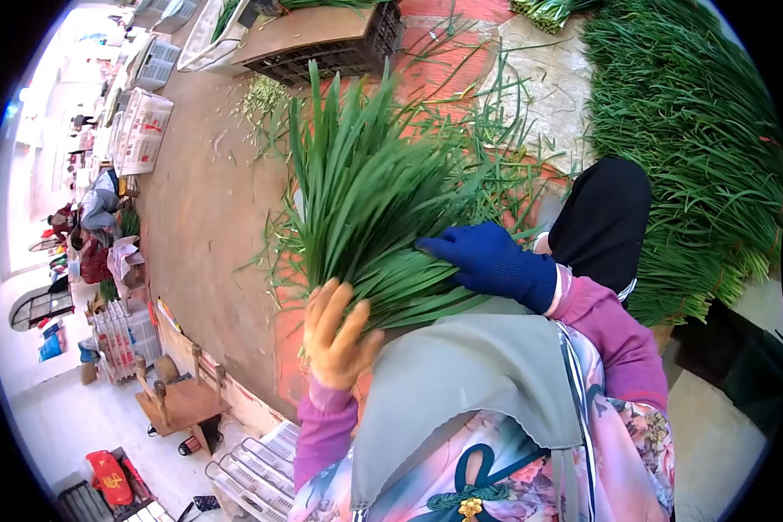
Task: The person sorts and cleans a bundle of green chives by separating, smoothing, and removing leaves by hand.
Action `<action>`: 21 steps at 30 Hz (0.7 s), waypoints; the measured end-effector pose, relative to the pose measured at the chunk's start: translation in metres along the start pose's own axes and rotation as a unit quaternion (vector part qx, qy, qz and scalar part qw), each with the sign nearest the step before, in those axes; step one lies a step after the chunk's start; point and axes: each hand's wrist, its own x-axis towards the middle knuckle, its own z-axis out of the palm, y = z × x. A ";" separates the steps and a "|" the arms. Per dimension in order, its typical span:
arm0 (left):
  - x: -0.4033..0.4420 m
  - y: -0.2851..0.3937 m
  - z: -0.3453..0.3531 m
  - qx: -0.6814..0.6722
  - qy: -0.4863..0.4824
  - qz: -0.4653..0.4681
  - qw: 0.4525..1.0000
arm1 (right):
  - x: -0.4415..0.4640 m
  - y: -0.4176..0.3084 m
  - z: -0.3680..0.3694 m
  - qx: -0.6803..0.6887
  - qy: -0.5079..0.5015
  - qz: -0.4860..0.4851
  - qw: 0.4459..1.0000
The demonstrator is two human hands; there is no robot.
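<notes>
A thick bunch of green chives (348, 183) fans out in front of my body, its leaf tips pointing up and away. My right hand (491, 261), in a dark blue knitted glove, is closed over leaves on the right side of the bunch, its thumb lying across them. My left hand (339, 339), in a tan glove, is at the lower left of the bunch with its fingers stretched and spread. A few pale stem ends show beside it. The middle of the bunch looks blurred. A grey apron (461, 365) covers my lap below the leaves.
A large pile of chives (687, 157) lies along the right, beside my dark-trousered knee (605, 217). Loose leaves litter the red mat (418, 56). A board on a black crate (322, 43) stands ahead. White baskets (143, 130), a small wooden stool (183, 404) and people (100, 209) are at left.
</notes>
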 end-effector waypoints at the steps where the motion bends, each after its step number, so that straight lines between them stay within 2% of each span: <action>1: -0.014 0.002 -0.004 -0.001 0.057 0.013 0.998 | 0.000 0.001 -0.002 0.025 -0.038 0.019 0.999; 2: -0.033 0.003 -0.009 0.028 0.058 -0.064 0.996 | -0.001 0.003 -0.001 0.024 -0.041 0.014 0.999; 3: -0.039 0.003 -0.009 0.031 0.062 -0.068 0.995 | -0.002 0.006 0.001 0.036 -0.030 0.020 0.999; 5: -0.047 0.001 -0.011 0.008 0.030 -0.303 0.952 | -0.002 0.012 0.007 0.049 -0.020 0.018 0.998; 6: -0.058 -0.006 -0.006 -0.040 -0.026 -0.343 0.938 | -0.003 0.015 0.010 0.061 -0.011 0.021 0.998; 8: -0.074 -0.024 0.016 -0.047 -0.031 -0.361 0.931 | -0.002 0.016 0.010 0.074 -0.003 0.022 0.997; 11: -0.066 -0.034 0.027 -0.068 -0.044 -0.392 0.916 | -0.001 0.012 -0.004 0.060 -0.047 0.060 0.995; 13: -0.052 -0.028 0.016 -0.078 -0.032 -0.294 0.952 | 0.001 0.013 -0.016 -0.004 0.081 -0.013 0.997; 14: -0.057 -0.034 0.016 -0.192 -0.012 -0.354 0.915 | 0.001 0.015 -0.024 0.002 0.128 -0.009 0.992; 15: -0.059 -0.041 0.008 -0.192 -0.011 -0.353 0.916 | 0.000 0.019 -0.031 0.009 0.174 -0.003 0.985; 16: -0.059 -0.049 -0.003 -0.336 -0.019 -0.398 0.853 | -0.004 0.027 -0.038 0.011 0.213 0.011 0.977; 17: -0.048 -0.049 -0.013 -0.472 -0.026 -0.432 0.769 | -0.006 0.027 -0.053 0.051 0.260 -0.004 0.964; 18: -0.036 -0.043 -0.030 -0.548 -0.042 -0.503 0.667 | -0.012 0.027 -0.060 0.093 0.305 0.015 0.948; 19: -0.042 -0.058 -0.037 -0.571 -0.108 -0.447 0.680 | -0.018 0.027 -0.068 0.139 0.321 0.051 0.936; 20: -0.058 -0.067 -0.038 -0.613 -0.081 -0.484 0.619 | -0.022 0.032 -0.068 0.211 0.340 0.101 0.911; 21: -0.086 -0.080 -0.032 -0.632 -0.065 -0.502 0.587 | -0.027 0.037 -0.066 0.283 0.355 0.149 0.878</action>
